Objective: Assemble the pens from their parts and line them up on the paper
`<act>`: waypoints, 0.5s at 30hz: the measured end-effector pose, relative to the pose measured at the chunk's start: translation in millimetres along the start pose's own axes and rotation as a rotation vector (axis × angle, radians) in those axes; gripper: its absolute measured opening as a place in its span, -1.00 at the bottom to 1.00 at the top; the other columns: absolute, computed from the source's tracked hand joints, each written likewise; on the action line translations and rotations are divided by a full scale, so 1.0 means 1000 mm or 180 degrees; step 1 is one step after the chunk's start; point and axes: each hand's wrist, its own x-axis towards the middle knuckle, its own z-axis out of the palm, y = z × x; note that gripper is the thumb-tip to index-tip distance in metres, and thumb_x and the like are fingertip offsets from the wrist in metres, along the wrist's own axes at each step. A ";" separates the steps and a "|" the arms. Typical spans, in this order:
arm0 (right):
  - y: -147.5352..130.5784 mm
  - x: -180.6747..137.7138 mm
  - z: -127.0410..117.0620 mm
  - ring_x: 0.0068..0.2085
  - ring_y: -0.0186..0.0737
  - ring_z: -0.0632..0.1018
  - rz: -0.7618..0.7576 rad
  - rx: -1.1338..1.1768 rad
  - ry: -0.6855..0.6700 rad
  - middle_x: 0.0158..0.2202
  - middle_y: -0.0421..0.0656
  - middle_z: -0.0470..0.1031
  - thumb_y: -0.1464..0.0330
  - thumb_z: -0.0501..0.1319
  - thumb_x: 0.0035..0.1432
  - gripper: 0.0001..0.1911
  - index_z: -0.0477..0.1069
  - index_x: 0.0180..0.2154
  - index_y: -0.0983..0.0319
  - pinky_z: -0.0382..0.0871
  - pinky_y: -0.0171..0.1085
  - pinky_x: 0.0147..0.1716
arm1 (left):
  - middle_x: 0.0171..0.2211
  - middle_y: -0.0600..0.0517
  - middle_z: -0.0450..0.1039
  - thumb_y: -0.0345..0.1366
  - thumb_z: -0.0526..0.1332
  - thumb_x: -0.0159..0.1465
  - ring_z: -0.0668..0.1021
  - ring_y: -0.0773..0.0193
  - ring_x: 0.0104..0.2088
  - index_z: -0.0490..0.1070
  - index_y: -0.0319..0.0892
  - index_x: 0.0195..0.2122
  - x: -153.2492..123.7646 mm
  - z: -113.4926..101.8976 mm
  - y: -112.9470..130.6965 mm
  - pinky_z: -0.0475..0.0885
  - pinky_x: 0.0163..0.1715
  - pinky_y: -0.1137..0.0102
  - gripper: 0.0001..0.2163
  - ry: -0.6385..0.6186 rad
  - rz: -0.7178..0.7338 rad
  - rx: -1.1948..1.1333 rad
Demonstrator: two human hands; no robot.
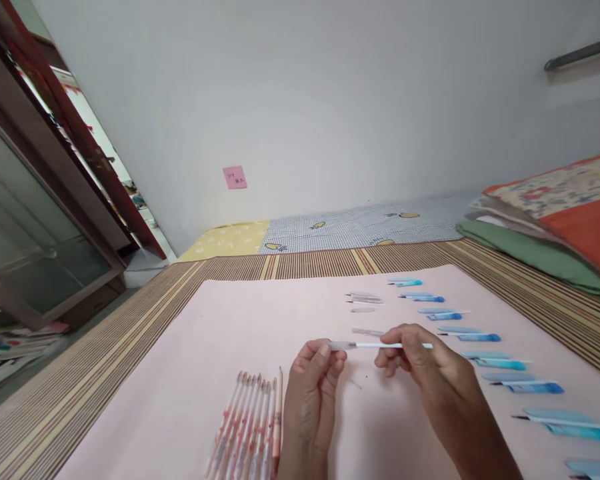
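One pink sheet (170, 373) lies on one striped mat (130, 333) and carries all loose parts. My left hand (313, 377) pinches one grey barrel (339, 345) between thumb and fingers; my right hand (433, 367) pinches one white refill (377, 345) between thumb and fingers, with its rear end projecting past the grip. Both parts are held roughly in line, above the middle of the sheet, and the dark tip of the refill meets the right end of the barrel; the depth of insertion, if any, cannot be read. Along the right edge of the sheet, from the far right corner toward me, eight blue part sets (480, 337) are visible, the nearest cut off by the picture border. Toward the far edge, left of these, lies one grey cluster (367, 299) showing two dark tips. Just nearer to me is one grey piece (363, 310), followed by one pale strip (367, 332), partly covered by my right hand. Left of my left forearm, toward the near edge, lies one row of clear pens (245, 427), about seven, overlapping too closely for a firm count, with one peach pen (279, 419) at its right end.
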 end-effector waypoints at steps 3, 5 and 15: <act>0.008 0.004 -0.002 -0.42 -0.16 0.52 0.0208 0.0416 -0.0321 -0.46 -0.10 0.53 0.02 0.16 0.23 -0.60 0.47 -0.26 0.23 0.44 -0.20 -0.38 | -0.44 -0.01 0.56 -0.42 0.51 -0.06 0.61 0.35 -0.41 0.55 -0.30 -0.36 -0.001 0.000 0.003 0.53 -0.34 0.55 -0.75 -0.0102 0.0311 0.0342; 0.012 0.007 -0.002 -0.41 -0.15 0.52 0.0397 0.0694 -0.0474 -0.45 -0.08 0.52 0.03 0.18 0.22 -0.60 0.47 -0.25 0.24 0.44 -0.20 -0.39 | -0.43 -0.01 0.56 -0.39 0.51 -0.05 0.60 0.36 -0.42 0.55 -0.28 -0.33 -0.002 0.000 0.005 0.51 -0.35 0.55 -0.74 -0.0141 0.0473 0.0493; 0.018 0.010 -0.008 -0.47 -0.20 0.48 0.0477 0.0967 -0.0359 -0.50 -0.10 0.49 0.07 0.29 0.14 -0.64 0.55 -0.31 0.25 0.40 -0.24 -0.46 | -0.51 0.00 0.53 -0.30 0.48 0.01 0.55 0.36 -0.49 0.54 -0.27 -0.37 -0.005 0.004 0.004 0.43 -0.43 0.53 -0.78 -0.0163 0.0605 0.0763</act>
